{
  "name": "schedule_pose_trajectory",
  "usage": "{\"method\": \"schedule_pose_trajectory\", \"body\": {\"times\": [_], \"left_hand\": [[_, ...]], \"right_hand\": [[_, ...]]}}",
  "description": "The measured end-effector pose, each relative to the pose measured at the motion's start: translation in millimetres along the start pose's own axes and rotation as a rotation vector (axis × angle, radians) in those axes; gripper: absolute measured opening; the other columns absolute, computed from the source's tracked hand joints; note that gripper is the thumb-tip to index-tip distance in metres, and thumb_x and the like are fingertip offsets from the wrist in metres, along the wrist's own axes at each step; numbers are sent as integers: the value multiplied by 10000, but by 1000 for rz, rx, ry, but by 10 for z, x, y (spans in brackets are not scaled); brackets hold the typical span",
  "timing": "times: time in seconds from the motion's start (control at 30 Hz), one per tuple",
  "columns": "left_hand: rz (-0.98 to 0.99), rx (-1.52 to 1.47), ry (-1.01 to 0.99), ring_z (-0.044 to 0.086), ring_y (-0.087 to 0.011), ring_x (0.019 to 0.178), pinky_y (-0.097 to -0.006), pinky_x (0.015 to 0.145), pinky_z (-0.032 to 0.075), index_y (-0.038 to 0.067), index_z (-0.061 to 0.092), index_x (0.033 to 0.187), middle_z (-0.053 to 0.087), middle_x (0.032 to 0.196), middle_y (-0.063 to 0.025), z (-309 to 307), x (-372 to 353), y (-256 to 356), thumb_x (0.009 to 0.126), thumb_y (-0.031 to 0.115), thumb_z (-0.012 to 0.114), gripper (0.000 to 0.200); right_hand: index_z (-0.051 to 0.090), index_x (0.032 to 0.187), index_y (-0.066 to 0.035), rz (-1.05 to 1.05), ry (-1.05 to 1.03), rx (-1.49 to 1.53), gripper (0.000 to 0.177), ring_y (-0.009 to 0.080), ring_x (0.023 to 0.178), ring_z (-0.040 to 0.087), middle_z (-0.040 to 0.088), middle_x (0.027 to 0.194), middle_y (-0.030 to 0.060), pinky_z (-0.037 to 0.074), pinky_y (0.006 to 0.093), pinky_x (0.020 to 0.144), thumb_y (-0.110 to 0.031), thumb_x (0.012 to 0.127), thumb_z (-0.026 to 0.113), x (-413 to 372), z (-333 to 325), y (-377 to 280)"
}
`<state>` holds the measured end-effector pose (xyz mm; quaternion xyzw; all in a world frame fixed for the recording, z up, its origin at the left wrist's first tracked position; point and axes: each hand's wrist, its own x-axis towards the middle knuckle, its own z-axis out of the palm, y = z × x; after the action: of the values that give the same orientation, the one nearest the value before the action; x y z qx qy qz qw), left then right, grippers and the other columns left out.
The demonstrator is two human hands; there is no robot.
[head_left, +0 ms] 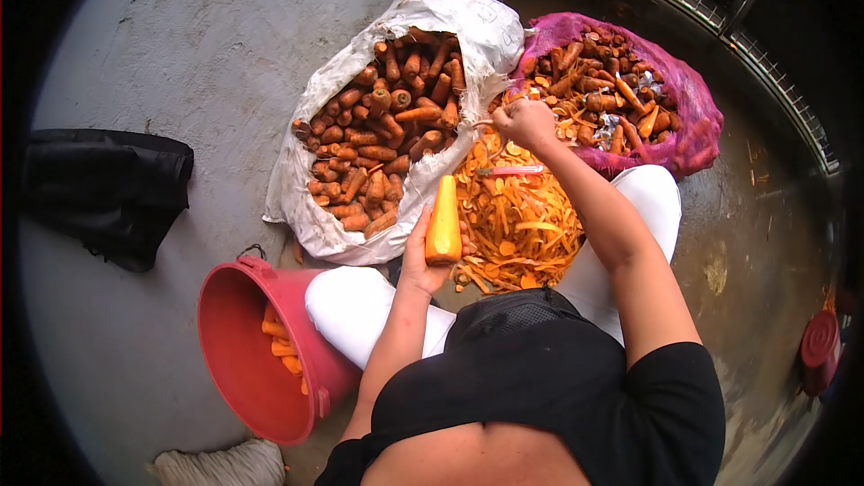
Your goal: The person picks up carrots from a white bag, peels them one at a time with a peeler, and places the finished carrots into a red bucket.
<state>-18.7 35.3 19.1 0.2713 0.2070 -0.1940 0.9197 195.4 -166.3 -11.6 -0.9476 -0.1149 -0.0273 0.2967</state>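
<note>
My left hand (425, 256) is wrapped round a peeled carrot (444, 225), bright orange and held upright between my knees. Over the peel heap, my right hand (528, 122) is closed, its fingertips beside the torn edge of the white sack. A thin, pale bit shows at those fingertips, too small to name. Below that hand, a tool with a red handle (515, 170), perhaps a peeler or knife, lies on the carrot peelings (517, 229). Unpeeled carrots (378, 139) fill the open white sack (337, 58).
A pink mesh sack (697, 112) of carrots and scraps stands at the right. The red bucket (238, 342) at my left contains several peeled carrots (281, 342). Black cloth (112, 184) lies farther left, and a metal grating (765, 67) edges the floor.
</note>
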Motion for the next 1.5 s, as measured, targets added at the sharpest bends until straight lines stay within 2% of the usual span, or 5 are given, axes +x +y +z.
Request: {"method": "schedule_pose_trajectory", "body": {"times": [0.13, 0.4, 0.67, 1.13, 1.5], "left_hand": [[15, 31, 142, 630, -254, 792, -388, 711, 545, 44, 529, 1125, 608, 908, -124, -79, 110, -42, 948, 454, 462, 452], [-31, 6, 190, 626, -208, 933, -383, 781, 533, 110, 551, 1159, 632, 1043, -59, 16, 68, -104, 954, 410, 458, 375], [-112, 125, 30, 609, -221, 702, -364, 555, 522, 87, 500, 1171, 591, 864, -117, 6, -26, -87, 967, 436, 389, 419], [8, 6, 41, 625, -255, 838, -398, 754, 536, 33, 490, 1227, 610, 926, -132, -30, 51, -55, 980, 428, 388, 476], [-24, -94, 210, 623, -260, 902, -390, 790, 535, 70, 569, 1114, 635, 1009, -109, 49, 59, -111, 959, 356, 435, 352]], "right_hand": [[741, 660, -167, -124, -261, 236, 357, 161, 420, 555, 614, 507, 0, 468, 335, 481, -363, 836, 501, -305, -165, -549], [557, 431, -94, -810, 16, 270, 297, 256, 491, 513, 511, 463, 73, 427, 353, 580, -220, 697, 598, -828, -86, -929], [630, 497, -118, -554, 17, 70, 330, 232, 501, 541, 535, 475, 75, 448, 368, 629, -307, 760, 563, -421, 3, -604], [697, 619, -86, -45, -195, -7, 406, 242, 481, 601, 610, 534, 111, 476, 362, 504, -385, 822, 512, -202, -73, -433], [630, 489, -77, -725, -43, 308, 297, 307, 513, 548, 529, 495, 114, 442, 401, 590, -293, 691, 611, -892, -126, -927]]}}
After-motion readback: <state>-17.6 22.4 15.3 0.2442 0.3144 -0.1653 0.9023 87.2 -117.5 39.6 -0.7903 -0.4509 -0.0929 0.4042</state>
